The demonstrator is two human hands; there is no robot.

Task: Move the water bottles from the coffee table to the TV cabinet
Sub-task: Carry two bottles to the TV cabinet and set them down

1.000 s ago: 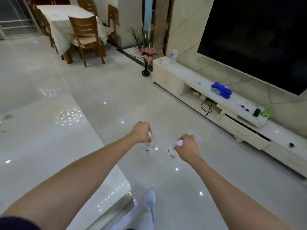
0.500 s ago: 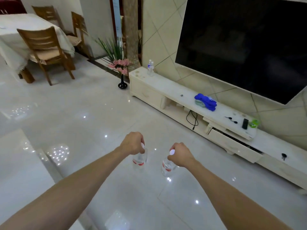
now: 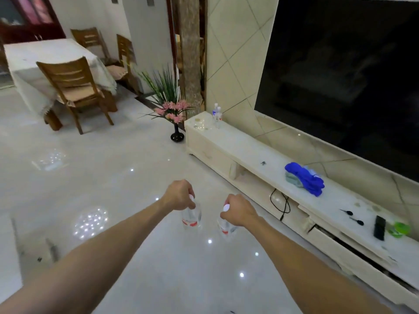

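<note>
My left hand (image 3: 179,196) grips the neck of a clear water bottle (image 3: 191,217) with a white cap and red label, hanging over the shiny floor. My right hand (image 3: 238,211) holds a second such bottle (image 3: 225,228) the same way. The cream TV cabinet (image 3: 244,147) runs along the wall to the right of both hands. At its far left end stand two more clear bottles (image 3: 217,113) with blue labels. The coffee table shows only as a pale edge (image 3: 6,257) at the lower left.
On the cabinet lie blue gloves (image 3: 305,181), a black remote (image 3: 379,227) and a green object (image 3: 399,229). A large dark TV (image 3: 344,75) hangs above. A black vase of pink flowers (image 3: 174,118) stands at the cabinet's left end. Dining table and chairs (image 3: 72,87) are far left.
The view has swung right and closer to the TV cabinet; the coffee table has slid almost out of view. Both hands still carry their bottles out in front.
</note>
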